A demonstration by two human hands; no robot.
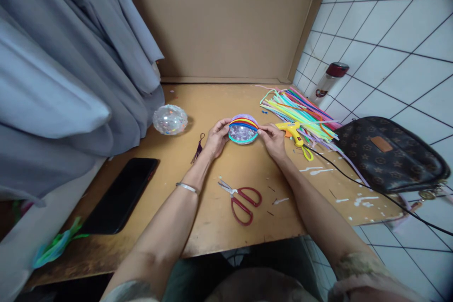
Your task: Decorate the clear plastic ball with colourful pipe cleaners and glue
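A clear ball [243, 133] with coloured strips across it sits between my two hands over the middle of the table. Purple, red, yellow and blue bands arch over its upper half, and a turquoise one curves along the lower edge. My left hand [217, 137] grips its left side with bent fingers. On the other side, my right hand [273, 139] pinches the end of the blue strip against the ball. Red-handled scissors [240, 199] lie open below the hands. Just beyond my right fingers is a yellow glue gun [293, 131].
Colourful pipe cleaners [300, 111] are heaped at the right, near a bottle [330, 82] and a dark handbag [391, 153]. Leftward are another clear ball [170, 120], a dark tassel [198, 149], a phone [120, 196] and a grey curtain [74, 61]. The glue gun's black cord crosses the right side.
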